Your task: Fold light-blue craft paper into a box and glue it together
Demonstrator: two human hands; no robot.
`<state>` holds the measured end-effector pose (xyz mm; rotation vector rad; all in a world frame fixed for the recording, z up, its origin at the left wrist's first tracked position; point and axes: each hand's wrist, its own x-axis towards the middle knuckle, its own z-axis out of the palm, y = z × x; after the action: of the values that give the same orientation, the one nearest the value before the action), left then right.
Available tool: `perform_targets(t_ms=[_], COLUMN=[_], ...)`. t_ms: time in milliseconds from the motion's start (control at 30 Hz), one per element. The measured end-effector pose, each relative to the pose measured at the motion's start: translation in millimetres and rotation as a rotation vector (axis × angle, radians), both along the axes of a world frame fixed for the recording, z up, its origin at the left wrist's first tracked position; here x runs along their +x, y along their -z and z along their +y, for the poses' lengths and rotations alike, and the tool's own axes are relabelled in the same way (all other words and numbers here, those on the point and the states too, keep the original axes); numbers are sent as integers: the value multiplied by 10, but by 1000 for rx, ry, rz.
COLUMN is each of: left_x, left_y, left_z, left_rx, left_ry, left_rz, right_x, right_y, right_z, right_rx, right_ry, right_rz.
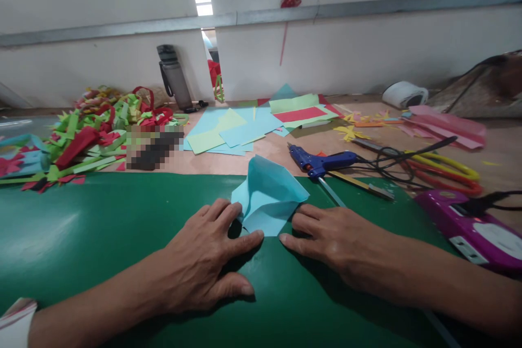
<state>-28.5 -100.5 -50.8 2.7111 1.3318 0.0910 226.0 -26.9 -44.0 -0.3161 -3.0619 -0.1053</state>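
Note:
A folded sheet of light blue paper (269,204) stands partly opened up, like a pocket, on the green mat between my hands. My left hand (216,250) holds its left side, the index fingertip at the front corner and the thumb apart from it on the mat. On the other side my right hand (326,234) grips the right edge with curled fingers, its thumb near the front fold. Part of the right fingers is hidden behind the paper. Just beyond my right hand lies a blue glue gun (322,162).
Coloured paper sheets (240,128) lie at the back. Green and red paper pieces (93,130) are heaped left, near a grey bottle (175,79). To the right are a utility knife (362,185), scissors (448,171), cables and a purple power strip (468,228). Green mat (122,217) covers the front.

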Motion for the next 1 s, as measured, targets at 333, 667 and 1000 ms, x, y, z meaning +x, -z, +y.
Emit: perform_targets(t_ms=[333,667,1000], left_x=[8,17,26], left_y=[6,-16,-33], left_z=[-42,-83,-78], left_rx=[35,69,17], left_ry=[15,0,-27], left_rz=[-11,-47,-63], right_x=[-157,-230,-190], right_y=[84,65,117], right_z=[-151,-163,-180], right_rx=[-149,-228,-190], right_ry=[138,199,197], right_rz=[-32,-65,-54])
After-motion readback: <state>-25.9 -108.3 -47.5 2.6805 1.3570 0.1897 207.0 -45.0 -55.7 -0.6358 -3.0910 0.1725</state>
